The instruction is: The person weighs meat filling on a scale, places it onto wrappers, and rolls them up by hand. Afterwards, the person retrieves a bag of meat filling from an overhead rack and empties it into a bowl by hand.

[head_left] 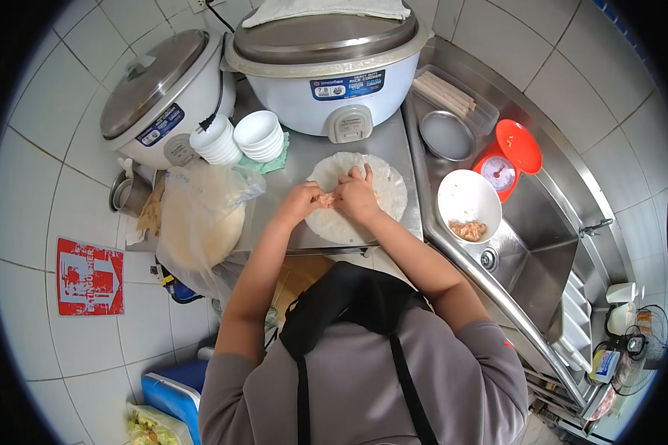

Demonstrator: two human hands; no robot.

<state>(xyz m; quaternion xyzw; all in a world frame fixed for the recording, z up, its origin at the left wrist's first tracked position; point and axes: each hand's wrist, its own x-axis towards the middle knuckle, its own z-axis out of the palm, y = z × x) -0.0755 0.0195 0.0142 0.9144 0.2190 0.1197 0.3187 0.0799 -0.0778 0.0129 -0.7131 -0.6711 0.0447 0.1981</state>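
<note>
A round, pale, thin wrapper (390, 194) lies flat on the steel counter in front of me. On it is a strip of pinkish minced meat (324, 200). My left hand (297, 203) is at the strip's left end, its fingers closed in a pinch on the meat. From the right, my right hand (357, 196) reaches over the wrapper with bent fingers pressed onto the same meat, hiding part of it. Right of the counter, a white bowl (469, 189) holds more minced meat (469, 231).
Two rice cookers, a large one (326, 81) and another (167, 96), stand behind. Stacked white bowls (258, 133) and a plastic bag of wrappers (200, 222) are left. A red scale (497, 172), metal bowl (447, 136) and sink (542, 259) are right.
</note>
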